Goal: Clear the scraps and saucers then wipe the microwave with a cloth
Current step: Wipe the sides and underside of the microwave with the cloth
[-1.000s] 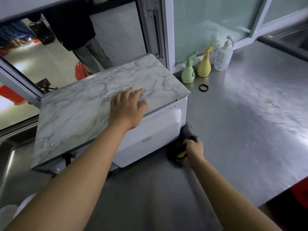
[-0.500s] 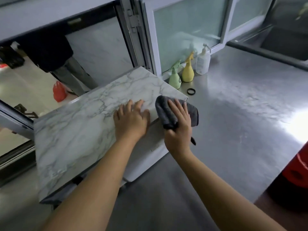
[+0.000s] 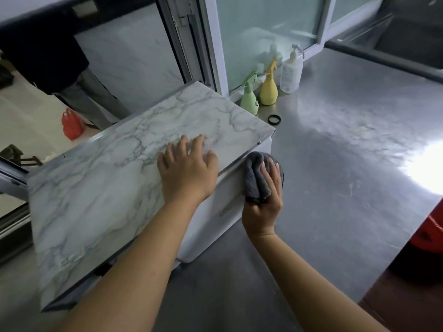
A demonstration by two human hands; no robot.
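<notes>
On the white microwave point(image 3: 230, 212) side, right hand point(image 3: 263, 200) presses bunched grey cloth point(image 3: 255, 180).

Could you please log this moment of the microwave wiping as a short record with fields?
surface: steel counter
appliance: white microwave under a marble-pattern top
left hand: left hand rests flat on the marble-pattern top
right hand: right hand presses a grey cloth against the microwave's white side, near its upper edge
bottles by window: green spray bottle, yellow spray bottle, clear pump bottle
loose item: black ring on the counter
saucers, scraps: none in view
</notes>
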